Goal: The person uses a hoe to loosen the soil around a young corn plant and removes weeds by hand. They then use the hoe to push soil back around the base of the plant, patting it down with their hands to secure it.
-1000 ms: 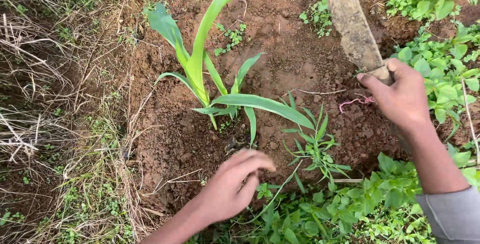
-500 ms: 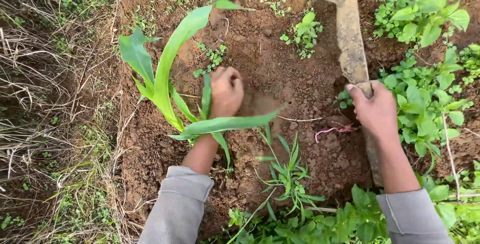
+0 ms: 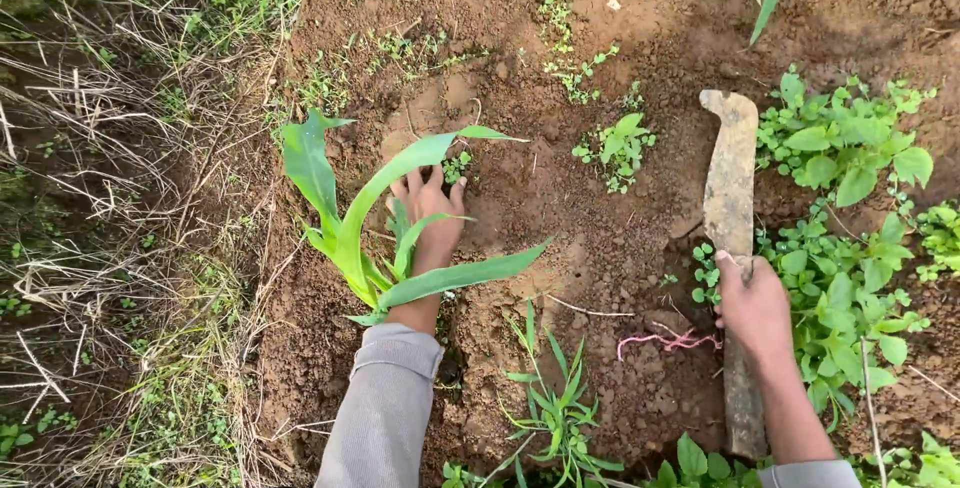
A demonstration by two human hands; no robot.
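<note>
A young maize plant [image 3: 345, 228] with long green leaves grows in bare brown soil [image 3: 600, 248]. My left hand [image 3: 430, 213] reaches past its stem, fingers spread on the soil at a small green weed [image 3: 458, 165]; I cannot tell whether the fingers pinch it. My right hand [image 3: 752, 303] is shut on a soil-caked machete [image 3: 730, 178], whose curved blade lies flat on the ground pointing away from me.
Small weeds [image 3: 620, 143] dot the soil ahead. A grassy weed [image 3: 560, 408] grows near my left sleeve. Broad-leaved weeds [image 3: 850, 238] crowd the right side. Dry grass [image 3: 110, 248] covers the left. A pink string-like scrap [image 3: 665, 340] lies by my right hand.
My left hand has pushed further forward past the maize stem and opened its fingers onto the soil. The machete has stayed flat on the ground in my right hand.
</note>
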